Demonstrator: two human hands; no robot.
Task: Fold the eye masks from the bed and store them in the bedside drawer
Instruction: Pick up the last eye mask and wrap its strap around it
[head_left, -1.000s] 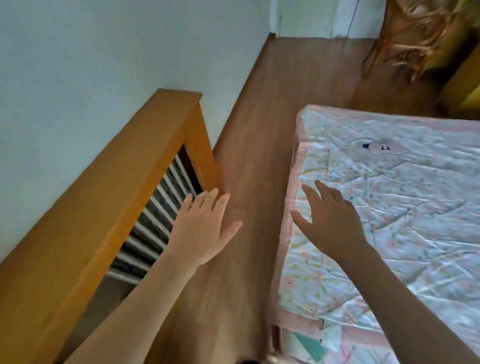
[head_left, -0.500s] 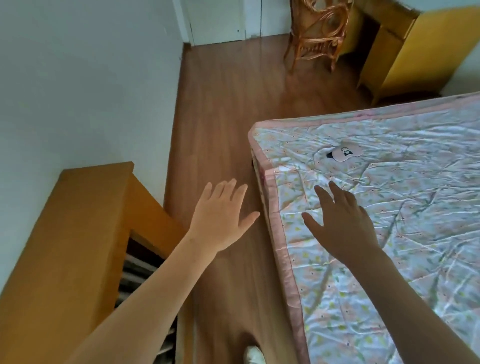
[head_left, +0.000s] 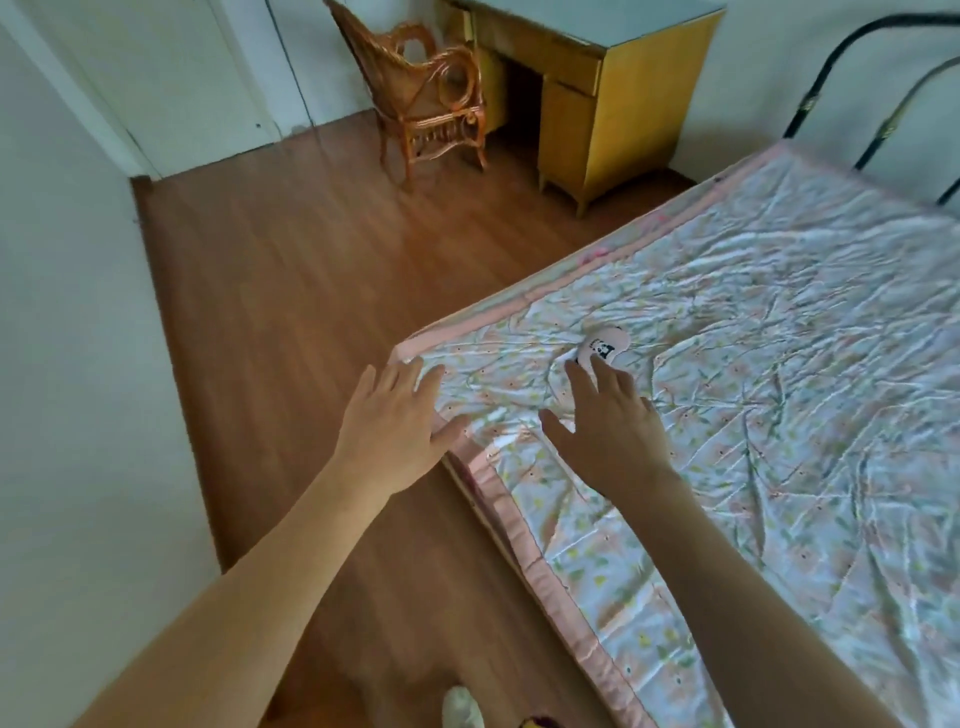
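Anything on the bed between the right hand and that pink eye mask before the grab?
Nothing visible. The right hand is open over the floral bedspread, and its fingertips already reach the near edge of the pink eye mask. Only wrinkled fabric lies around it. The left hand hovers open at the bed corner, clear of the path.

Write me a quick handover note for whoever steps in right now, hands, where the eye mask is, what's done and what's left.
Left hand: open, empty, fingers spread, over the near corner of the bed.
Right hand: open, empty, reaching over the quilt, fingertips right at the eye mask, no grip on it.
Eye mask: one in view, pink with a panda print, lying unfolded on the quilt near the bed's corner.
Bedside drawer: not in view from here.
Done: nothing yet; the mask is not picked up or folded.
Left: pick up the mask, fold it, find the drawer and store it, then check the bed for others.
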